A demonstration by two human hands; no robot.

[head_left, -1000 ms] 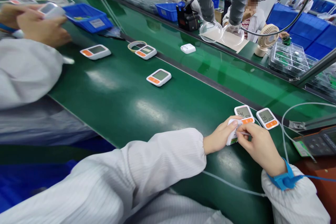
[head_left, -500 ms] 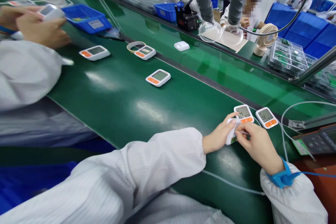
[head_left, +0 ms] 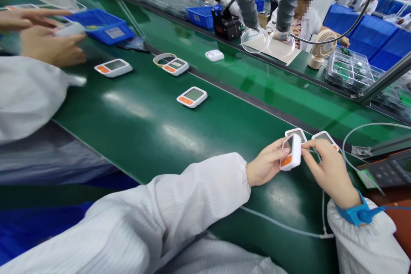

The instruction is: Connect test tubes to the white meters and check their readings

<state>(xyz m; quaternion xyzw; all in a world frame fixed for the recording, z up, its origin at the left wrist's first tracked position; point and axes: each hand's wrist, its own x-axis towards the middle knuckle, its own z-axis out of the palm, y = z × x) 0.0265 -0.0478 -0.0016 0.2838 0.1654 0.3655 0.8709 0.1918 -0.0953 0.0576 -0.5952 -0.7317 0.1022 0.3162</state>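
Note:
My left hand [head_left: 265, 165] and my right hand [head_left: 327, 173] both grip a small white device with an orange button [head_left: 290, 152], held upright just above the green belt [head_left: 144, 120], its screen facing me. Two more such devices lie behind it: one [head_left: 297, 132] mostly hidden by the held one, the other [head_left: 324, 136] partly under my right fingers. A blue strap [head_left: 359, 213] circles my right wrist, with a thin white cable [head_left: 282, 226] running along the belt.
Three more devices [head_left: 192, 96] [head_left: 175, 67] [head_left: 113, 67] lie further up the belt beside a tape ring [head_left: 163, 58]. A co-worker's hands [head_left: 51, 43] work at the left near a blue bin [head_left: 101, 25]. Trays of circuit boards [head_left: 349, 70], a small fan [head_left: 321, 49] and suction hoses [head_left: 253, 38] stand across.
The device was face-down under my fingertips on the belt; now it is lifted and turned upright with screen and orange button showing. The white unit on the far belt moved left.

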